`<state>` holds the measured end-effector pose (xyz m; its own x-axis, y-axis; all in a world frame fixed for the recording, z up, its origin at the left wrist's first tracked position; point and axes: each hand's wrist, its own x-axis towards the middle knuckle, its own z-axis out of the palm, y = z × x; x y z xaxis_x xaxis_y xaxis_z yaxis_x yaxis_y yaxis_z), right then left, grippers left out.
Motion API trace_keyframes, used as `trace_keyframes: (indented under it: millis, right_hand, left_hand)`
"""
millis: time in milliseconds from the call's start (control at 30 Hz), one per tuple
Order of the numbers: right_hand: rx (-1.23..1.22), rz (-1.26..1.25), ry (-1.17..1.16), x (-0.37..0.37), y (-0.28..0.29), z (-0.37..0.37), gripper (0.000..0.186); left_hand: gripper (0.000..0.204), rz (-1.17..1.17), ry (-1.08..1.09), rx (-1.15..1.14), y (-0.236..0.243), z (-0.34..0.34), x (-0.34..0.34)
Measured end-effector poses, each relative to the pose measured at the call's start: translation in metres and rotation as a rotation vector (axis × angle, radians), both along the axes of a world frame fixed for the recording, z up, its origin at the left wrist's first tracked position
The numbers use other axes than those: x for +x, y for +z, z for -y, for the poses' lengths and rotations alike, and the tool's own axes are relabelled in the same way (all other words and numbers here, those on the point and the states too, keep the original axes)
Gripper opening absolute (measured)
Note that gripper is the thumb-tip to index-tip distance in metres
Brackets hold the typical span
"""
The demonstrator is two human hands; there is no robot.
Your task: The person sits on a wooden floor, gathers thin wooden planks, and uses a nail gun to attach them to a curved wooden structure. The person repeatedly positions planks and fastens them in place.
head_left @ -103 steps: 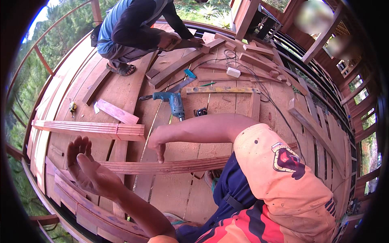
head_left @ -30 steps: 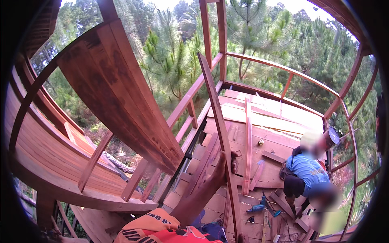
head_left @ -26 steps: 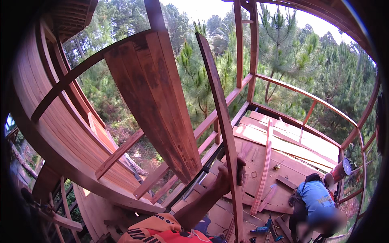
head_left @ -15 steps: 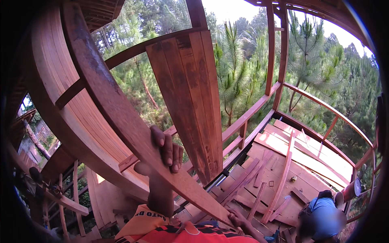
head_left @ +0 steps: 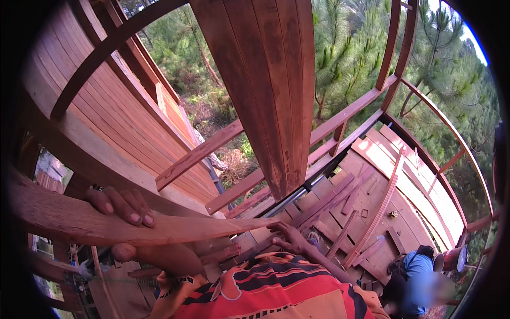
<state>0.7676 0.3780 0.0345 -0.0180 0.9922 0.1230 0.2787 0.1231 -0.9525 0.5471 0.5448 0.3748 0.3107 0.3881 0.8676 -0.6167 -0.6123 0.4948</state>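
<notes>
A long reddish-brown wooden plank (head_left: 186, 228) lies crosswise in front of my chest. My left hand (head_left: 125, 210) is closed round it, with the fingers over its upper side and the thumb below. Towards the right the plank narrows to its end, close to my right hand (head_left: 291, 237). That hand has its fingers apart, with the fingertips beside or just touching the plank's end. Beyond the plank stands a tall panel of joined boards (head_left: 265, 90). A pale curved beam (head_left: 69, 143) runs past my left hand, along board cladding (head_left: 127, 122).
On the lower right, a plank floor (head_left: 329, 212) carries loose battens (head_left: 374, 220) and offcuts. A person in a blue top (head_left: 419, 266) bends there beside a bucket (head_left: 459, 258). Wooden rails (head_left: 350, 114) edge the floor, with pines (head_left: 345, 58) outside.
The plank has swung down from steeply slanted to nearly level, its upper part moving left. My left hand went left with it; my right hand rose, its fingers now more spread.
</notes>
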Motion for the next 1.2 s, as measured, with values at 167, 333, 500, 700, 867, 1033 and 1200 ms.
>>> trace_keyframes:
  millis: [167,333,500,700,867,1033,1200]
  right_hand:
    - [-0.019,0.143,-0.008,0.04,0.002,0.001,0.061]
    - [-0.138,0.031,-0.057,0.085,-0.004,0.022,0.056]
    - [-0.169,0.024,-0.076,0.131,-0.016,0.022,0.053]
    - [0.238,-0.02,0.016,0.139,0.13,-0.063,0.045]
    - [0.613,0.109,0.062,0.106,0.227,-0.131,0.062]
    - [0.563,-0.084,0.115,0.057,0.234,-0.166,0.055]
    - [0.557,-0.286,0.058,0.044,0.2,-0.188,0.032]
  left_hand:
    - [0.051,0.0,0.44,-0.054,-0.021,0.016,0.01]
    - [0.05,0.041,0.907,-0.035,-0.037,0.001,0.04]
    - [0.042,0.053,1.044,-0.078,-0.079,-0.019,0.103]
    - [0.064,0.098,0.914,-0.266,-0.156,-0.027,0.123]
    - [0.072,-0.155,1.039,-0.292,-0.204,-0.034,0.152]
    - [0.059,-0.206,1.046,-0.285,-0.24,-0.03,0.156]
    - [0.056,-0.2,1.028,-0.365,-0.252,-0.023,0.16]
